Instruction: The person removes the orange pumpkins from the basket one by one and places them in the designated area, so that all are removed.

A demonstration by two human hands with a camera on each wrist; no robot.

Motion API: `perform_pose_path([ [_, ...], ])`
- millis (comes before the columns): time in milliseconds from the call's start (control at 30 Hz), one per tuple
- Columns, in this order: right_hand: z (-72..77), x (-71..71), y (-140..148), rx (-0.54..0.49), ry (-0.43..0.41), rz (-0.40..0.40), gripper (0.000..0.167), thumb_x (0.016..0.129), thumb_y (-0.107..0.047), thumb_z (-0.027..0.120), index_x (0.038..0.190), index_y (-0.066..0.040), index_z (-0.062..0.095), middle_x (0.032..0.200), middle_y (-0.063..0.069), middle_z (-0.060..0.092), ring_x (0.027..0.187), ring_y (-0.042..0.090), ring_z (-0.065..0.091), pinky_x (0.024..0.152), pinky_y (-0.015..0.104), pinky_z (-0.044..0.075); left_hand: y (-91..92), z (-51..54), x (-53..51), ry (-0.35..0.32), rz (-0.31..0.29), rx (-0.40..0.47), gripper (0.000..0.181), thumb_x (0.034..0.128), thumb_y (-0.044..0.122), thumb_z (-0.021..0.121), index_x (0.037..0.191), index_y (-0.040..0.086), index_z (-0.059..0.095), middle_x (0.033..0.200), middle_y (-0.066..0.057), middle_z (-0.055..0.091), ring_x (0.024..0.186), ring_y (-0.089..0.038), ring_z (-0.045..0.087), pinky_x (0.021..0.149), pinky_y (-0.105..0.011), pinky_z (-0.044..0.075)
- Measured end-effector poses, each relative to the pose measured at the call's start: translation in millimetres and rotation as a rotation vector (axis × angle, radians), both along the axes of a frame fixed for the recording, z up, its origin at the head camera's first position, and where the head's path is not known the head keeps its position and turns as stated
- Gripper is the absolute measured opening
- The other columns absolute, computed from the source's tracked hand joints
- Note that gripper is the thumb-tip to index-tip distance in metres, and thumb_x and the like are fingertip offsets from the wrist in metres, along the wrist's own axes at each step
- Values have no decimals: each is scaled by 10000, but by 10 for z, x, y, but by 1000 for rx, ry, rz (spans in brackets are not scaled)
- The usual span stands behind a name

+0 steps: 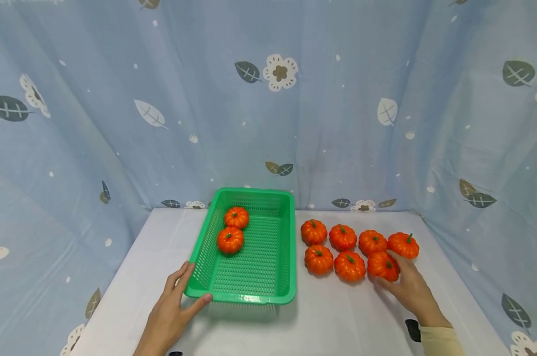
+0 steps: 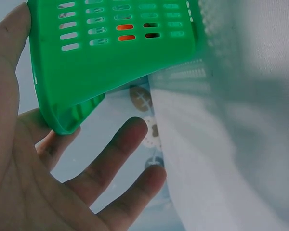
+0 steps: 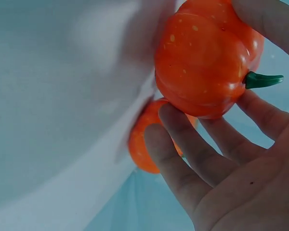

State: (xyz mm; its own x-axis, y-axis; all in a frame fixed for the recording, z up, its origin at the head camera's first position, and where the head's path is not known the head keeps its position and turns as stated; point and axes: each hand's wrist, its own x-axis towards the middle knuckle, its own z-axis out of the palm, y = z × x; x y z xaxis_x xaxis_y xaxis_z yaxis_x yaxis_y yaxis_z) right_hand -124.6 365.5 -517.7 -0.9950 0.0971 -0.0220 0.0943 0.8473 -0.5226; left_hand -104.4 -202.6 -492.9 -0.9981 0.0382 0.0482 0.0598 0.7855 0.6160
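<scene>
My left hand [image 1: 170, 309] holds the near left corner of a green basket [image 1: 250, 298], thumb on the near rim and fingers at the left side; the left wrist view shows the basket corner [image 2: 111, 62] between thumb and fingers of the hand [image 2: 53, 178]. Two orange pumpkins [image 1: 230, 241] lie inside at the left. On the right, my right hand [image 1: 410, 291] grips the nearest right-hand pumpkin [image 1: 383, 266] between thumb and fingers. In the right wrist view that pumpkin [image 3: 202, 60] has a green stem towards the palm of the hand [image 3: 241, 168].
Several other pumpkins [image 1: 350, 266] stand in two rows on the white table [image 1: 330, 316], right of the basket. Another pumpkin [image 3: 147, 139] shows behind the held one. A patterned blue curtain [image 1: 339, 148] hangs behind and at both sides.
</scene>
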Motion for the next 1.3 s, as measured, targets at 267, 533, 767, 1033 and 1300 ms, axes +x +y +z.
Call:
perform_pose_path([
  [267,-29,-42,7,-24,-59,-29,990,834,-414,841,1536,22,295,1495,411,274,1332,602,304,1036,763,277,4,7,-9,-5,2,6,932,882,686,641,1630,315,227,1656,3,226,1455,-351,341,1011,-671,395],
  [533,33,-31,-38,-28,-47,-46,1053,806,-428,859,1554,19,267,1502,412,257,1328,602,304,1023,768,291,6,2,-12,-19,5,13,940,873,708,629,1629,319,229,1656,3,225,1456,-352,337,1012,-671,394],
  [767,245,19,-340,-70,336,-24,714,855,-178,836,1456,-39,476,1429,298,441,1271,517,420,959,745,370,-8,-13,-7,-15,6,13,936,877,692,643,1629,325,223,1657,7,222,1458,-349,335,1013,-672,392],
  [1033,449,-109,-876,-155,517,110,580,875,-109,807,1398,-86,557,1419,100,513,1288,335,501,1008,591,453,-6,3,-12,-6,3,15,937,876,695,639,1629,310,236,1655,-1,230,1454,-350,342,1012,-664,394],
  [1300,516,-200,-1348,-211,510,255,595,892,-150,802,1426,-139,540,1431,15,521,1282,242,533,1031,518,472,-6,10,-18,-14,1,9,941,879,709,620,1632,307,224,1656,-6,224,1453,-357,339,1011,-666,395],
])
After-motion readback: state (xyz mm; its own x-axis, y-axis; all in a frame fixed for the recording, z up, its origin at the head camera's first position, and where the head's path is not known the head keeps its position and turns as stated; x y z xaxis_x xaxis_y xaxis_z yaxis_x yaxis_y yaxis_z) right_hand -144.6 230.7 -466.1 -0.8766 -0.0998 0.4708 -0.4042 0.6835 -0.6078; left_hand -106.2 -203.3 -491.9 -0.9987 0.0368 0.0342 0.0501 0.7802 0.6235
